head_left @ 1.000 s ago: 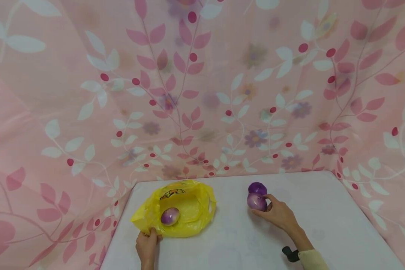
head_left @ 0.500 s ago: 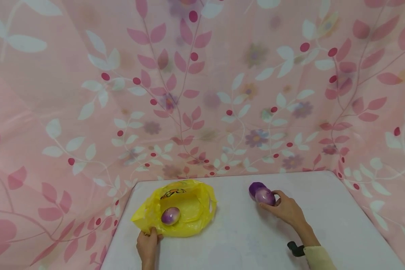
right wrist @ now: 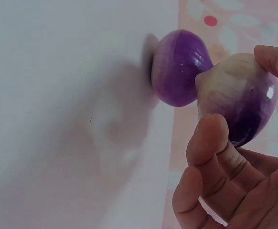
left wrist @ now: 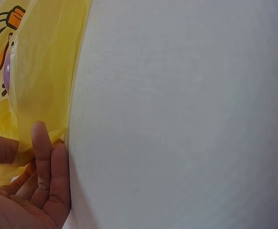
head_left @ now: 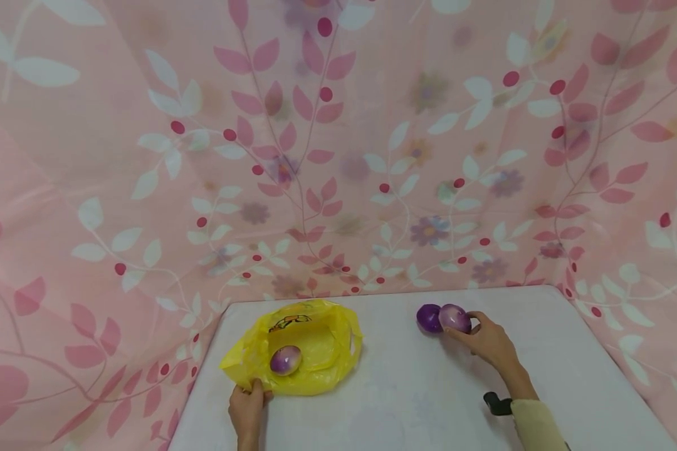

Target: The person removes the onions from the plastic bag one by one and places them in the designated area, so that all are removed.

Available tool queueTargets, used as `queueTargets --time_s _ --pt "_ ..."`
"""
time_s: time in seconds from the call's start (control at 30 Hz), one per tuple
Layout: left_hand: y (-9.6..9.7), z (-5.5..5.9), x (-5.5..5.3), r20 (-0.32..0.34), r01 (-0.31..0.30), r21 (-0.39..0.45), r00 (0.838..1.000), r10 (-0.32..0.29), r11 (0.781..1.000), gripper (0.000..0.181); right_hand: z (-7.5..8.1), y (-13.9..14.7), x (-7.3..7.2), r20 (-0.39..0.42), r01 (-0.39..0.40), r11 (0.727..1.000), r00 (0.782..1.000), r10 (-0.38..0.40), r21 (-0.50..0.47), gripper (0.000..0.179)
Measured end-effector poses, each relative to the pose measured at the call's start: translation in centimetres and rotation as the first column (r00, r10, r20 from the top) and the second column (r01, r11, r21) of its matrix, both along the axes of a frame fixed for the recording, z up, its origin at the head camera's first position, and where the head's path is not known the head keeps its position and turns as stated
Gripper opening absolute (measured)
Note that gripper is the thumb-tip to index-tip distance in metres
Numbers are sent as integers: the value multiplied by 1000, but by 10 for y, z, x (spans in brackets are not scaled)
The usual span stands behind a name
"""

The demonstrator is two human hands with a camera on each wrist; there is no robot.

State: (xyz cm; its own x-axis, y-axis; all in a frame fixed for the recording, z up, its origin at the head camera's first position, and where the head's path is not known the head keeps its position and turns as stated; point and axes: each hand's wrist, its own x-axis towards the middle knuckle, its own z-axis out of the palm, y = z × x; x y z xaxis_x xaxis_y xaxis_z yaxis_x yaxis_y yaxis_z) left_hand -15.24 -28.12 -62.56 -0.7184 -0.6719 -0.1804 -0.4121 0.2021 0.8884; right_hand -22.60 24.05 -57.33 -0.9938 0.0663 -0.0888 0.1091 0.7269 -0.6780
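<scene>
My left hand (head_left: 247, 410) pinches the near edge of a yellow plastic bag (head_left: 321, 379), which lies open on the table. Inside the bag's mouth sits a purple and white onion (head_left: 285, 361). In the left wrist view, the thumb and fingers hold the thin plastic (left wrist: 48, 71). My right hand (head_left: 488, 341) grips another onion (head_left: 454, 318), pale at one end and purple at the other, between thumb and fingers. A darker purple onion (head_left: 429, 319) rests on the table just to its left. The right wrist view shows the held onion (right wrist: 239, 95) overlapping the resting one (right wrist: 179, 67).
The white-covered table (head_left: 383, 376) ends at a pink curtain (head_left: 338, 156) with leaf and flower prints, which rises behind it and along both sides. A black device (head_left: 497, 404) is worn at my right wrist, beside a pale sleeve (head_left: 536, 426).
My right hand has carried its onion to the right and slightly back, from in front of the darker onion to beside it. The left hand and the bag have stayed in place.
</scene>
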Motion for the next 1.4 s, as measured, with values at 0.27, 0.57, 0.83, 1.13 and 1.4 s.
queueTargets --time_s 0.27,0.57,0.83,1.13,1.4 --pt "0 2 2 0 28 -12 1000 -28 1000 31 -7 9 -13 27 19 1000 999 -18 -25 97" --pt "0 1 0 6 2 -1 1000 -2 1000 29 -14 18 -26 53 30 998 998 -28 -46 97" --pt "1 -2 0 -19 3 -13 1000 -3 1000 28 -21 24 -32 89 72 994 994 -64 -87 98" --pt "-1 -4 -1 -38 11 -16 999 -11 1000 28 -29 26 -35 117 87 990 990 -74 -111 103" --pt "-1 -3 -1 -22 3 -13 1000 -3 1000 28 -34 28 -37 115 73 996 991 -67 -47 106"
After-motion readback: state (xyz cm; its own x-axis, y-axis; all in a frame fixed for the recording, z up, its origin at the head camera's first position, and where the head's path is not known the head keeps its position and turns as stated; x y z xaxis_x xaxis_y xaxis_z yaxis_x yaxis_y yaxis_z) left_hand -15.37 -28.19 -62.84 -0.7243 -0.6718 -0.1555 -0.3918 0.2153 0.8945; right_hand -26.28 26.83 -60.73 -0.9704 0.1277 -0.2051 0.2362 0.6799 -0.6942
